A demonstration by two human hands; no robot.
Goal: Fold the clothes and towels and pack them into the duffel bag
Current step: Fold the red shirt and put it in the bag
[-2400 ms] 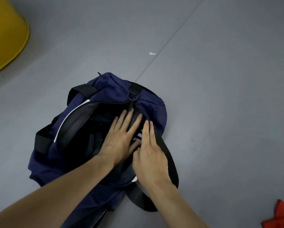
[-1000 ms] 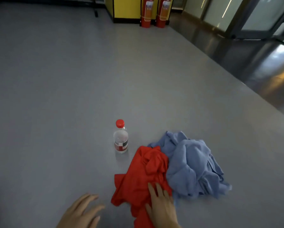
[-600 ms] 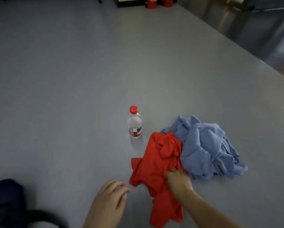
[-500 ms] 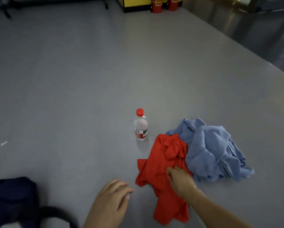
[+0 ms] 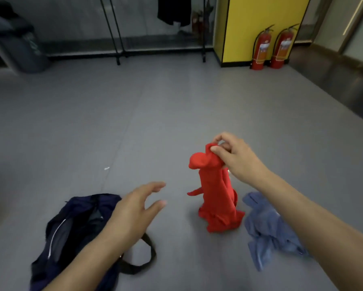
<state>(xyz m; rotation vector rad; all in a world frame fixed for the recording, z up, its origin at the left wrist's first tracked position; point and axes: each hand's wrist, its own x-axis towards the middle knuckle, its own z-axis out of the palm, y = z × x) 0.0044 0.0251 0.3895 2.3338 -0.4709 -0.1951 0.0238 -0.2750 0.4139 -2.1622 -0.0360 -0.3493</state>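
We can read no text here. The left fire extinguisher point(image 5: 260, 49) has a pale label with orange print, too blurred to make out. It's the same on the right fire extinguisher point(image 5: 282, 47). The gray bin point(image 5: 23, 51) at far left has a faint light marking on its side, also too blurred to read.
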